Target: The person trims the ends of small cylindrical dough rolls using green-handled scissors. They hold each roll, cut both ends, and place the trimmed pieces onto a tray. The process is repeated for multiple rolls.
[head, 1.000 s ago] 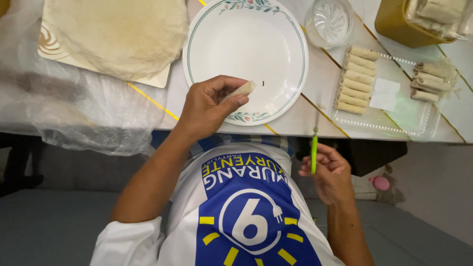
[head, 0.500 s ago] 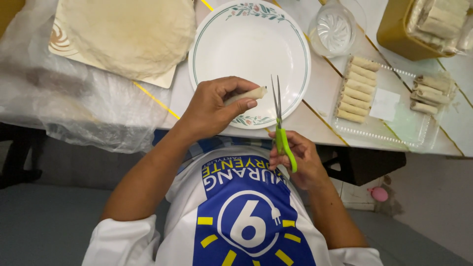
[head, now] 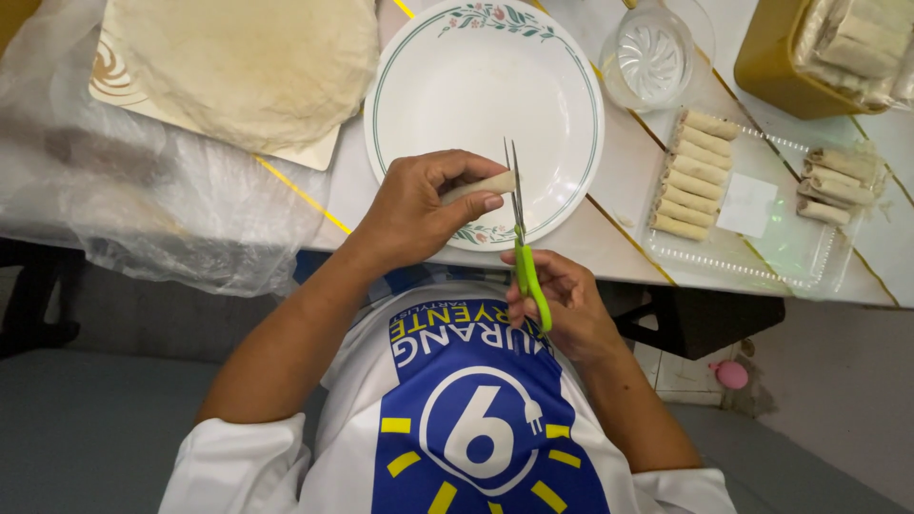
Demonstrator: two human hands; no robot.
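Over the near rim of the white plate, the left hand pinches a thin pale roll, its fingers closed on it; the right hand grips green-handled scissors, blades at the roll's end. Trimming looks in hand; the cut needs a steady roll

White plate lies bare ahead; clear tray crowds the right.

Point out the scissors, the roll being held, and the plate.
scissors [head: 526,276]: head view, on the green handle.
roll [head: 481,185]: head view, on its exposed end beyond the fingers.
plate [head: 476,86]: head view, on its bare white centre.
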